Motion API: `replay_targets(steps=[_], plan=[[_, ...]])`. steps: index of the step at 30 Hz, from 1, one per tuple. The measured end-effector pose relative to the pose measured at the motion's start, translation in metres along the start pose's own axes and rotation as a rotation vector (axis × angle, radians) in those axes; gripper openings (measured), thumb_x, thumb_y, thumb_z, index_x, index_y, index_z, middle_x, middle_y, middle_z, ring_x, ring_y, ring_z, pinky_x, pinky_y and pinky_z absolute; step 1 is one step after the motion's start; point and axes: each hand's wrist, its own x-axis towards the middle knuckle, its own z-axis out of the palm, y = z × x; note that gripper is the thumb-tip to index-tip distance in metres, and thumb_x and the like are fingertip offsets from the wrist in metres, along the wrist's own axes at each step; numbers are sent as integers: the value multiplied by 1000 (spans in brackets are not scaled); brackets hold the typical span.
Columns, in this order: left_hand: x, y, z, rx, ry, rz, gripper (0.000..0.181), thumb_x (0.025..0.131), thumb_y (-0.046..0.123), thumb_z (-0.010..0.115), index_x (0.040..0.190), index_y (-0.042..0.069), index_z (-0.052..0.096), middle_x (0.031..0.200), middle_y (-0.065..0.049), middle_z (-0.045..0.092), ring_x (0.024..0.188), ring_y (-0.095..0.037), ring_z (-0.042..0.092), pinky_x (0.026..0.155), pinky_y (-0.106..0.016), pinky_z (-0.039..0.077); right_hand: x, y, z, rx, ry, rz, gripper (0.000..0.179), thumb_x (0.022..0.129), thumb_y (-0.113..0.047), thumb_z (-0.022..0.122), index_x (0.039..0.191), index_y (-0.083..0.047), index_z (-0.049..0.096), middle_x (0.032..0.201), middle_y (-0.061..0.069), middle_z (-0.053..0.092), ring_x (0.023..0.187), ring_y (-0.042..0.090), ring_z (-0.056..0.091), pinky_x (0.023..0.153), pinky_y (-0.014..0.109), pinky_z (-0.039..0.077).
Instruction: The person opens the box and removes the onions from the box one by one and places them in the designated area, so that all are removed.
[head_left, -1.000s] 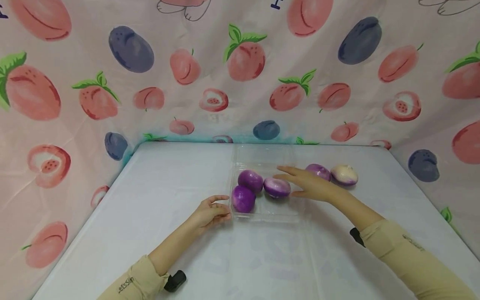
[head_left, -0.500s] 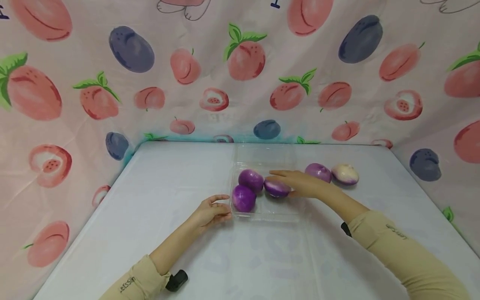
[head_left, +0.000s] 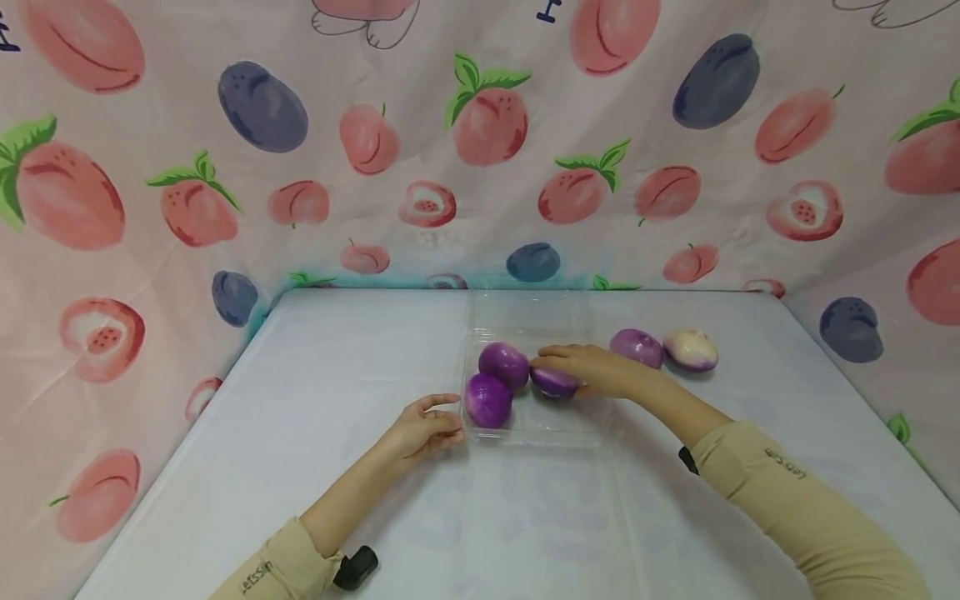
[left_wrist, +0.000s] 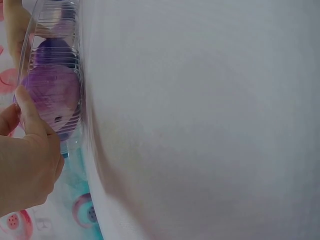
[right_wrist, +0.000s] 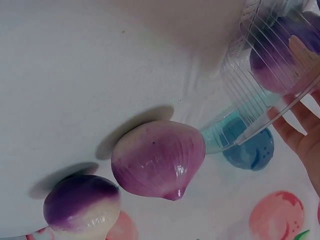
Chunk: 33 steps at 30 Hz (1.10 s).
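Note:
A clear plastic clamshell box (head_left: 558, 435) lies on the table with its lid (head_left: 531, 312) laid back. Inside, two purple onions sit at the left: a nearer onion (head_left: 487, 402) and a farther onion (head_left: 503, 367). My left hand (head_left: 422, 429) pinches the box's left rim, its index finger against the ribbed wall (left_wrist: 50, 95) in the left wrist view. Over a third onion (head_left: 553, 385) in the box, my right hand (head_left: 588, 369) curls its fingers and grips it; the hand covers that onion's top. Through the wall, the right wrist view shows this onion (right_wrist: 272, 60) partly.
Right of the box, a purple onion (head_left: 636, 347) and a paler onion (head_left: 690, 350) lie side by side on the white tabletop (head_left: 360, 350). A fruit-patterned cloth (head_left: 480, 217) hangs behind the table's far edge.
My right hand has moved left and down from beside the third onion, and its spread fingers have closed over it. The left hand has stayed at the box's rim.

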Motion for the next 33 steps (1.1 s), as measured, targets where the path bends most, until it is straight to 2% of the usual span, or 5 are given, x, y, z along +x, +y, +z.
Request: replay_targets(steps=[5, 15, 20, 27, 33], plan=[[0, 0, 1, -4, 9, -6, 52, 90, -9, 50, 138, -6, 31, 79, 2, 59, 69, -8, 64, 72, -17, 59, -2, 0, -1, 10, -8, 23, 70, 78, 0, 73, 140, -9, 43, 142, 17, 44, 130, 38, 43, 106, 56, 41], [-2, -1, 1, -6, 17, -7, 51, 91, -9, 50, 138, -6, 31, 79, 2, 58, 70, -8, 63, 72, -17, 59, -11, -3, -2, 21, 40, 7, 73, 75, 0, 75, 140, -9, 43, 140, 19, 45, 127, 40, 45, 104, 57, 42], [0, -1, 1, -7, 4, -8, 51, 91, -8, 50, 138, -5, 31, 80, 2, 58, 70, -8, 63, 73, -17, 59, -14, -1, -2, 40, 82, -18, 73, 74, -3, 77, 139, -7, 43, 134, 21, 47, 121, 40, 49, 101, 56, 46], [1, 0, -1, -13, 9, -9, 51, 90, -9, 51, 138, -5, 32, 79, 2, 59, 70, -8, 63, 73, -18, 59, -21, -4, -3, 113, 76, 55, 74, 78, -11, 76, 142, -17, 39, 134, 18, 44, 118, 36, 51, 97, 52, 50], [1, 0, -1, -10, 10, -11, 51, 90, -9, 50, 138, -5, 32, 79, 2, 59, 70, -8, 63, 73, -17, 59, -28, -7, -3, 146, 136, 35, 72, 79, -13, 75, 141, -16, 39, 132, 18, 42, 114, 33, 53, 94, 48, 54]])
